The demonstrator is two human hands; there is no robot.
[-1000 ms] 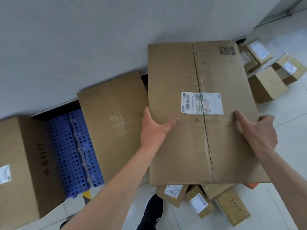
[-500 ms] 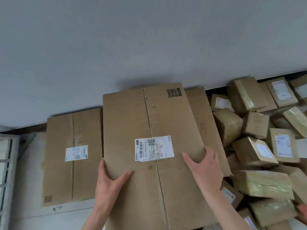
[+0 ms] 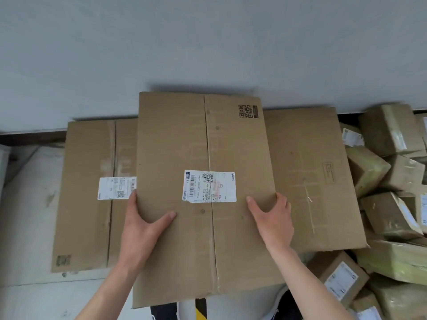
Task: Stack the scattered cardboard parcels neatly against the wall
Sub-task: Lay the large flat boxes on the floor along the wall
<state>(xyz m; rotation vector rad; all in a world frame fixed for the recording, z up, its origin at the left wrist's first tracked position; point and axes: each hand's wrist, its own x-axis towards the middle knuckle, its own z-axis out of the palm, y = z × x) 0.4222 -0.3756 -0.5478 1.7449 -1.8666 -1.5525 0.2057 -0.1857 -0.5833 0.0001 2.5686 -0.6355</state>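
Note:
I hold a large flat cardboard parcel [image 3: 203, 144] with a white shipping label in front of me, its far edge close to the grey wall [image 3: 208, 42]. My left hand [image 3: 141, 225] grips its left edge, thumb on top. My right hand [image 3: 272, 218] grips the right edge the same way. Below it, a flat parcel [image 3: 92, 192] with a label lies on the floor at the left against the wall. Another flat parcel [image 3: 312, 176] lies at the right, partly hidden under the one I hold.
A heap of several small parcels [image 3: 388, 204], some wrapped in yellowish tape, fills the right side down to the bottom corner. Pale floor [image 3: 25, 215] shows at the left. My dark shoes [image 3: 286, 306] are at the bottom edge.
I have turned from the blue crate area to this stretch of wall, carrying the big parcel. It now hangs centred over the two flat parcels, nearer the wall than half a second ago.

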